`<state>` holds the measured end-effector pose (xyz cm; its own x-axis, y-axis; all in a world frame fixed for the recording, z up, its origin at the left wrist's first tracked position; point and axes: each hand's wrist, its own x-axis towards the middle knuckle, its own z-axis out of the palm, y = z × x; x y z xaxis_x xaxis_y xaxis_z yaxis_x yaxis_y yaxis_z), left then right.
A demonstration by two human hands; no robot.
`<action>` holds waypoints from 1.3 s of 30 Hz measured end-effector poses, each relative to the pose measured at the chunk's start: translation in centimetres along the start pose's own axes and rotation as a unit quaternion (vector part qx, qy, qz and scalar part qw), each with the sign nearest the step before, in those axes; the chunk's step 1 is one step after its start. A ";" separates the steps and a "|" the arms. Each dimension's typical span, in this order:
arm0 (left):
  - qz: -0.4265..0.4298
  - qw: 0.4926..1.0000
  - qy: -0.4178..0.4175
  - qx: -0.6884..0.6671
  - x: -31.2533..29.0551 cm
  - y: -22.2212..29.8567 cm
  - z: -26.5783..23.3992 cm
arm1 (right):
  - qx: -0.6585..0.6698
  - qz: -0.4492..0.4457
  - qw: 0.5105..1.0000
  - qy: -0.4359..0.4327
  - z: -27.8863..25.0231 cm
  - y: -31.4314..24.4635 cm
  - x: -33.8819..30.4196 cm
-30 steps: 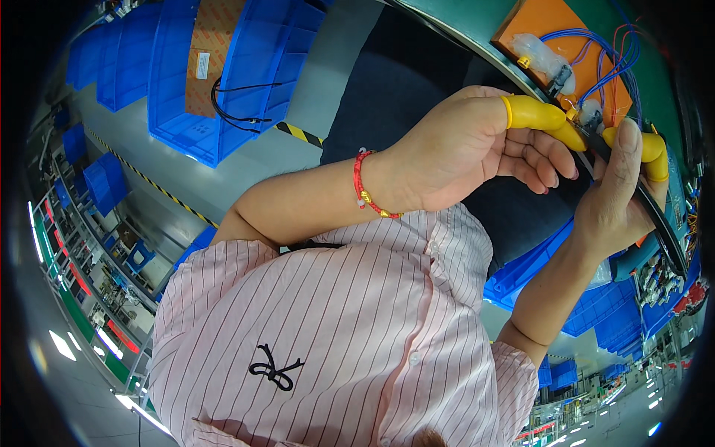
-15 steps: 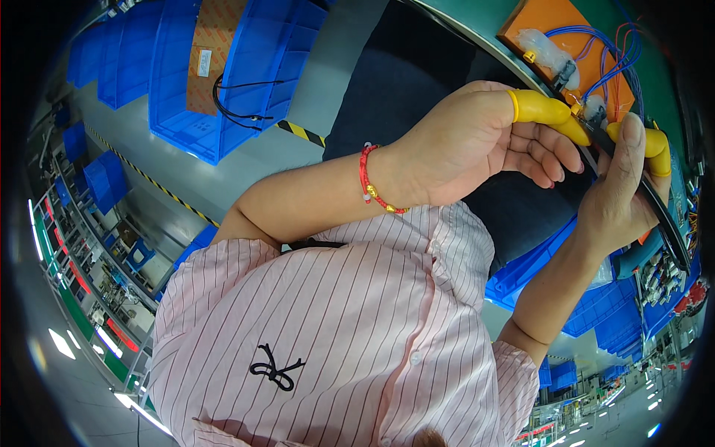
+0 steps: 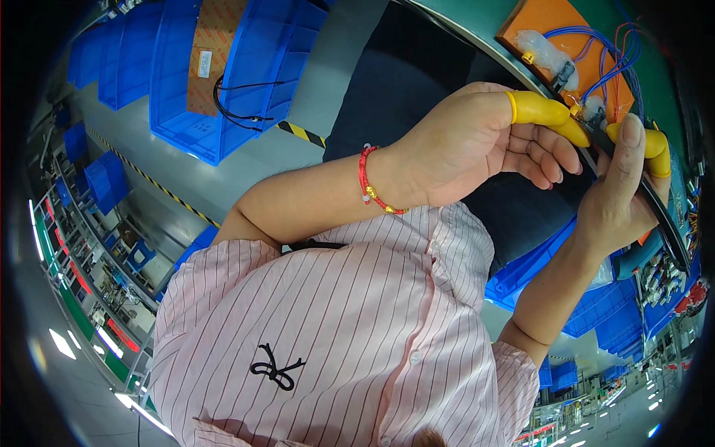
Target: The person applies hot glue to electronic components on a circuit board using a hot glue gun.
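My left hand (image 3: pixel 465 145), with a red braided bracelet at the wrist, pinches a thin black cable (image 3: pixel 665 223) between a thumb and finger covered by yellow finger cots. Its other fingers curl loosely. Close beside it, my right hand (image 3: pixel 614 205) grips the same cable, its thumb bare and one finger in a yellow cot. From there the cable bends down in a dark bundle along the right side. What exactly sits between the fingertips is partly hidden. Just beyond both hands lies an orange block (image 3: pixel 532 26) bearing blue wires (image 3: pixel 625 56) and whitish translucent lumps (image 3: pixel 544 48).
The green bench top (image 3: pixel 484 15) has a curved edge near my hands. Blue bins (image 3: pixel 167 97) stand at the left, one with black cables (image 3: pixel 223 104) over its rim. Metal parts (image 3: pixel 663 279) lie at the far right. More blue bins (image 3: pixel 607 313) are below.
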<state>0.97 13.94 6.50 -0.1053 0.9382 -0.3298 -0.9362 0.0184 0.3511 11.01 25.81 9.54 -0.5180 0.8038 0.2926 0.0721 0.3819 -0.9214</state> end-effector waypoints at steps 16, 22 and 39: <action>-0.008 1.000 -0.005 0.000 0.1 -0.1 0.1 | 0.024 -0.009 0.999 0.045 0.0 -0.1 0.1; -0.005 1.000 0.010 0.006 -0.2 -0.2 0.0 | 0.094 0.024 0.995 0.039 -0.5 0.2 0.4; 0.087 0.987 0.040 0.125 -2.1 0.2 -1.2 | -0.044 -0.043 0.998 -0.016 -1.3 -0.6 -0.2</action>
<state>0.64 11.53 6.25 -0.2937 0.9042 -0.3101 -0.7899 -0.0469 0.6114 12.20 26.00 10.38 -0.5524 0.7515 0.3606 0.1003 0.4894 -0.8663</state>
